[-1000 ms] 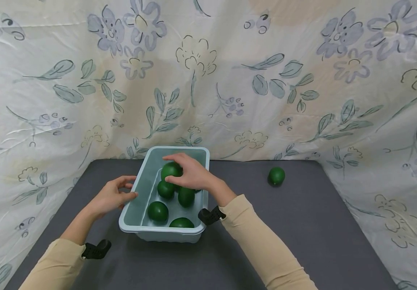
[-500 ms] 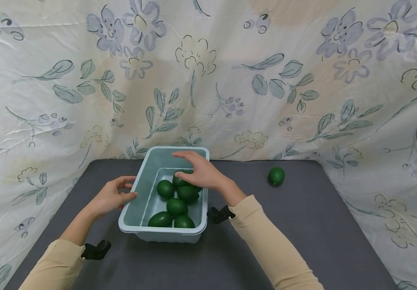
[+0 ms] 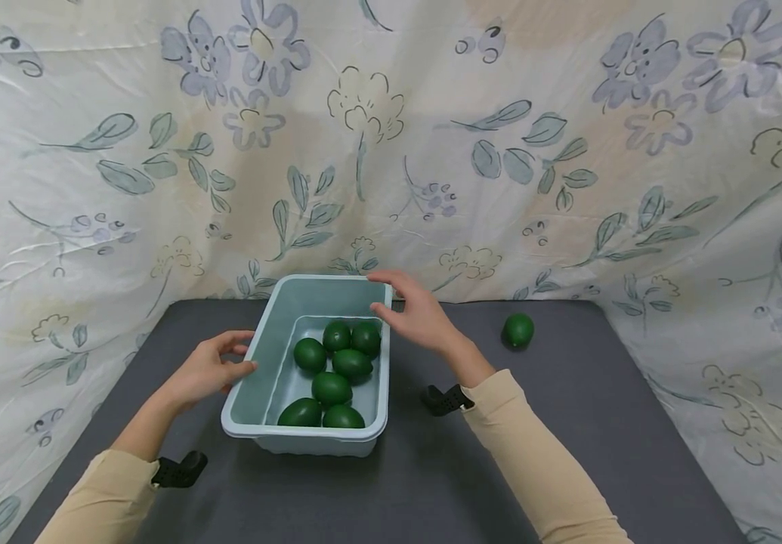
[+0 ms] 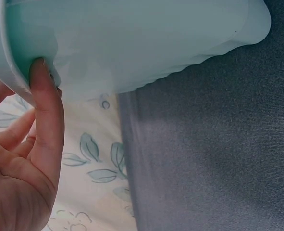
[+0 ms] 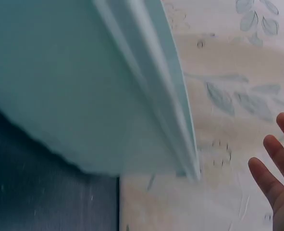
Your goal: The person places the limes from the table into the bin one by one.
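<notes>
My left hand (image 3: 210, 370) pinches the left rim of a pale blue-green plastic bin (image 3: 241, 408); in the left wrist view its fingers (image 4: 46, 115) grip the lip from either side. Inside the bin lie several dark green limes (image 3: 332, 389), spread from its near end to its middle right. Holding nothing, my right hand (image 3: 421, 313) hovers over the bin's far right corner, thumb and fingers apart. The right wrist view shows its spread fingers (image 5: 278, 154) clear of the bin's wall (image 5: 74, 86). One more lime (image 3: 517, 331) sits on the table to the right.
A dark grey table (image 3: 567, 438) carries the bin and the single lime. Behind it and along both sides hangs a floral cloth (image 3: 391, 151). Each wrist wears a black camera strap (image 3: 180, 468).
My right hand has let go of a lime inside the bin, then risen and moved right to the rim. The limes inside have rolled and settled. My left hand stays on the rim.
</notes>
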`<state>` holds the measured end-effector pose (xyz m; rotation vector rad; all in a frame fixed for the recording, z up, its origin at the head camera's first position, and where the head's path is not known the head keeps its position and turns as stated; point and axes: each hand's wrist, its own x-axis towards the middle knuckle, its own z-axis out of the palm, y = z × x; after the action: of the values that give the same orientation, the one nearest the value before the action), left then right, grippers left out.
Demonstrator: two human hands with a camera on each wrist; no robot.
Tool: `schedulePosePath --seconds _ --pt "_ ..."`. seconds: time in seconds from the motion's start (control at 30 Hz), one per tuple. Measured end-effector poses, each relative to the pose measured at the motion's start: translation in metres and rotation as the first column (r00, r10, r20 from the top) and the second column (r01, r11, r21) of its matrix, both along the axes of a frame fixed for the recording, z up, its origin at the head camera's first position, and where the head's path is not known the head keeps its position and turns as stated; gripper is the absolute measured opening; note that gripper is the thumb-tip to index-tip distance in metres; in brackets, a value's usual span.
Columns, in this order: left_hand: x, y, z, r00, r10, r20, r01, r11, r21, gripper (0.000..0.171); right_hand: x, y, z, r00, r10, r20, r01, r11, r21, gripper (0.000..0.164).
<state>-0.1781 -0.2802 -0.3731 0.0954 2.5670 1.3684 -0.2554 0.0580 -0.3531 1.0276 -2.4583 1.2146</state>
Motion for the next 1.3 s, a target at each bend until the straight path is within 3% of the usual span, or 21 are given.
schedulePosePath --seconds 0.47,1.0,1.3 --pt "0.000 0.000 -0.002 1.000 0.007 -0.005 -0.008 1.000 -0.017 0.064 -0.015 0.073 -0.025 0.984 -0.177 -0.001 0.177 0.984 0.006 0.047" --pt "0.000 -0.001 0.000 1.000 0.001 -0.002 -0.001 1.000 -0.016 0.063 -0.032 0.146 -0.050 0.915 -0.403 -0.003 0.400 0.905 0.144 0.051" --pt "-0.001 -0.001 -0.001 1.000 0.000 -0.006 0.000 1.000 0.005 0.063 -0.035 0.166 -0.067 0.887 -0.458 0.057 0.432 0.869 0.241 0.055"
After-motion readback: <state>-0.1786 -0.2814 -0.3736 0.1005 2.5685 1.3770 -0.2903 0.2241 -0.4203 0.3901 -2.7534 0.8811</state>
